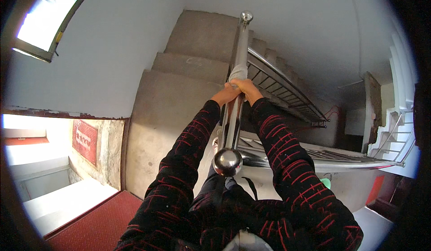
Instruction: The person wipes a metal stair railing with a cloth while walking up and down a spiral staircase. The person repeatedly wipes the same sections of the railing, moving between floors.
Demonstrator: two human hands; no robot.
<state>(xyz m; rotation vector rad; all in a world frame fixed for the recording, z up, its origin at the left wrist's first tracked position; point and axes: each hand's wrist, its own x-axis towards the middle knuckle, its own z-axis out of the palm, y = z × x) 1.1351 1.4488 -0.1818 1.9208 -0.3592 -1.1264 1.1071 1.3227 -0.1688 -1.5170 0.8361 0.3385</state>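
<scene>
A stainless steel handrail (243,42) runs away from me along the stair edge, with a polished ball (227,162) at its near end and a smaller ball (246,16) at its far end. A pale grey cloth (238,72) is wrapped around the rail partway along. My left hand (227,93) and my right hand (248,88) meet on the rail at the near side of this cloth, gripping it around the tube. The fingers are partly hidden beneath the rail.
Concrete steps and a landing (168,109) lie left of the rail. A lower railing (283,82) descends beside the open stairwell at right. Another steel rail (323,164) crosses to the right, close to my body. At left are a doorway and a red floor panel (97,220).
</scene>
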